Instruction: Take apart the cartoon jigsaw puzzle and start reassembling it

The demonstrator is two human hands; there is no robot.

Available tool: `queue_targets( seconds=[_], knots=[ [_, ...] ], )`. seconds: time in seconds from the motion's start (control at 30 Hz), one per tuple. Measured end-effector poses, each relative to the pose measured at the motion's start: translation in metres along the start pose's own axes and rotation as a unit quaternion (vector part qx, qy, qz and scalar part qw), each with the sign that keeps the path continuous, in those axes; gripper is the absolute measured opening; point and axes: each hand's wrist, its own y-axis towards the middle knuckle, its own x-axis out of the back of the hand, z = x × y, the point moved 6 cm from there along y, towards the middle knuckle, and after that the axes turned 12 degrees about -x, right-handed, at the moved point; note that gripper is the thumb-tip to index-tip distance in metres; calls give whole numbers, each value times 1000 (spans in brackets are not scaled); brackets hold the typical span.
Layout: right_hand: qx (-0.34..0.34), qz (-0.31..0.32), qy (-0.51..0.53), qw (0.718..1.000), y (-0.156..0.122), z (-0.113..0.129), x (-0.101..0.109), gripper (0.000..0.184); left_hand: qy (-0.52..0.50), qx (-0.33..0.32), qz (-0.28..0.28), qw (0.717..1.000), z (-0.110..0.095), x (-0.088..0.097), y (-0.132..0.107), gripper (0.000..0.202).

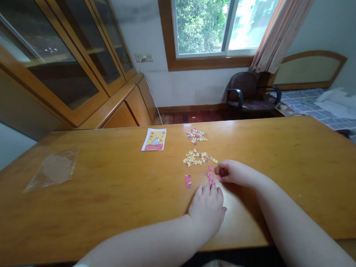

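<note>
While the left hand point(207, 207) lies flat, its grip open, right hand point(231, 172) pinches a pink puzzle strip point(210, 178)

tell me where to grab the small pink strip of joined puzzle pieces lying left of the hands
Pinch the pink strip by its two long edges, coming straight down from above. It lies flat on the table, thin and narrow, apart from the left hand and the loose pieces, so both sides are free.
</note>
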Motion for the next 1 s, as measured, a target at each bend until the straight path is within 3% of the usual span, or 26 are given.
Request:
queue_targets(
  seconds=[0.37,0.43,0.53,0.6,0.77,0.87,1.0],
  knots=[
    [6,30,43,999,-2,1,-3,14,5,-8,-4,1000,-1,1,1,53],
    [5,1,76,997,-2,5,3,18,6,-3,-6,1000,0,0,1,53],
    [-2,-118,50,992,7,16,23,20,6,-2,-7,1000,0,1,1,53],
    [30,-177,-7,984,22,29,38,18,5,-6,-6,1000,0,1,1,52],
    [44,-221,-82,971,93,42,69,21,1,2,1,1000,2,4,0,48],
    [42,-203,-115,972,134,43,70,26,6,-4,-5,1000,1,3,0,47],
    [45,-185,-141,971,163,45,63,31,14,-7,-14,1000,2,0,-1,48]
  ],
)
